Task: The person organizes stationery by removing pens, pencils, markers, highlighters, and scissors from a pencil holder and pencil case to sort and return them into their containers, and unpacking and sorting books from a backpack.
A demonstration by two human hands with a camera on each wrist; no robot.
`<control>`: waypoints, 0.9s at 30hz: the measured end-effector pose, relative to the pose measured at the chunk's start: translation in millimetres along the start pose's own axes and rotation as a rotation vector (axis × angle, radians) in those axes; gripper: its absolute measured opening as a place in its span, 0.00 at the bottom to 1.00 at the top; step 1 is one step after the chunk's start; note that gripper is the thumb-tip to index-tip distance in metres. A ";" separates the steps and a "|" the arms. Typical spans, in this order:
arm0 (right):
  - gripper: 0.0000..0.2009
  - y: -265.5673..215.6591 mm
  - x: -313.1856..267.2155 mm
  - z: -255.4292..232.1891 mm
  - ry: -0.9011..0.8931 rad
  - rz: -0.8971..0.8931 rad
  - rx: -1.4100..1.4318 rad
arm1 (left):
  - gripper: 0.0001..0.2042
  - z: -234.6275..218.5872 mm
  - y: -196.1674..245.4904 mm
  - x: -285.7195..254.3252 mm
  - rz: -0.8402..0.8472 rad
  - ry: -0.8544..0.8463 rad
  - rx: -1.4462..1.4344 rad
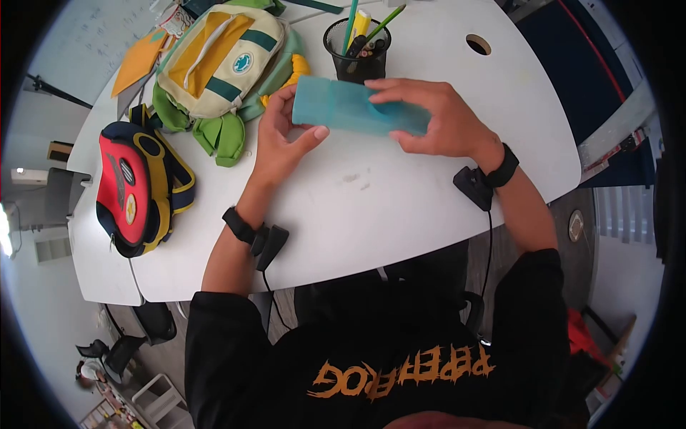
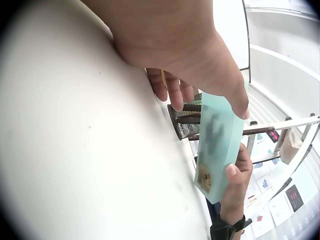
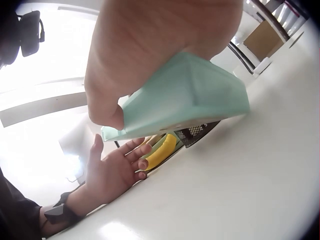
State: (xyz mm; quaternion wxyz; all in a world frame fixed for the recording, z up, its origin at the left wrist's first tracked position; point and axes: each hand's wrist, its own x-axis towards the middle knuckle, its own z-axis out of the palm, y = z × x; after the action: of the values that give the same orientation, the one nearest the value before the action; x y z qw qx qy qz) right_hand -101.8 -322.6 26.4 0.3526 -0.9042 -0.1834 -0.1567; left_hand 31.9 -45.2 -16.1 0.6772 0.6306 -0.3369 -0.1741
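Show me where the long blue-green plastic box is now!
In the head view, the box is at upper centre, held in the right hand, with the left hand by its left end and the black mesh pencil cup just beyond.

On the white, curved-edged tabletop (image 1: 400,207) stood a black wire-mesh pen cup (image 1: 350,69), with a slim green pencil (image 1: 389,23) leaning in it. Left of the cup lay a cream, green and yellow fabric backpack (image 1: 218,64), a round teal badge (image 1: 243,63) on its front. A red, navy and yellow bag (image 1: 125,179) lay near the tabletop's left edge. A round hole (image 1: 478,45) pierced the tabletop right of the cup.
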 end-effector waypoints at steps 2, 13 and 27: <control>0.27 -1.3 0.5 2.2 0.022 -0.100 -0.068 | 0.41 0.5 2.2 4.7 -0.009 0.019 -0.006; 0.22 2.1 -2.0 8.8 0.100 -0.256 -0.388 | 0.37 7.8 1.8 0.9 0.056 0.064 0.088; 0.21 4.5 8.9 -0.9 0.266 -0.220 -0.477 | 0.42 9.3 7.5 1.3 0.018 -0.165 0.488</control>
State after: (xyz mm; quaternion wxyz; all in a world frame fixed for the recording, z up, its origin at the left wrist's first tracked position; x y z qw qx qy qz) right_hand -92.0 -324.3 28.1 0.1319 -0.9077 -0.1904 -0.3499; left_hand 25.1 -51.8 -8.6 0.4766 0.7561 -0.4287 -0.1323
